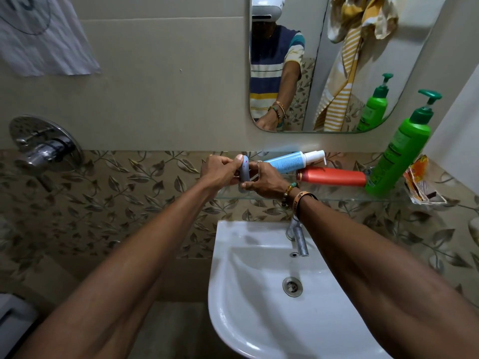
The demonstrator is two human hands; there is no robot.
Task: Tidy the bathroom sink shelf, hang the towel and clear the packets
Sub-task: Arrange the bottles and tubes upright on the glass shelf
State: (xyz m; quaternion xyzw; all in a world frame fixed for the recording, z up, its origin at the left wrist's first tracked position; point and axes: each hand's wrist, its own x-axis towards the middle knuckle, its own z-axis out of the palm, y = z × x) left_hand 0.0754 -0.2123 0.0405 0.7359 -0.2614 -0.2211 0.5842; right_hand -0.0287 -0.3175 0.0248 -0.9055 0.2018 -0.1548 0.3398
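Note:
Both my hands meet above the left end of the glass shelf [337, 199]. My left hand [220, 172] and my right hand [264, 181] together grip a small grey-blue oval container [244, 171], held on edge between them. On the shelf to the right, a blue spray bottle [290, 161] and an orange bottle [333, 176] lie on their sides. A tall green pump bottle [400, 151] stands upright beyond them. Crumpled orange and white packets [420, 182] sit at the shelf's far right end. A yellow striped towel [344, 73] shows only in the mirror.
A white sink [259, 294] with a metal tap [300, 242] sits below the shelf. The mirror [324, 60] hangs above it. A chrome shower valve [44, 146] is on the wall at left, and a white cloth [44, 37] hangs at the upper left.

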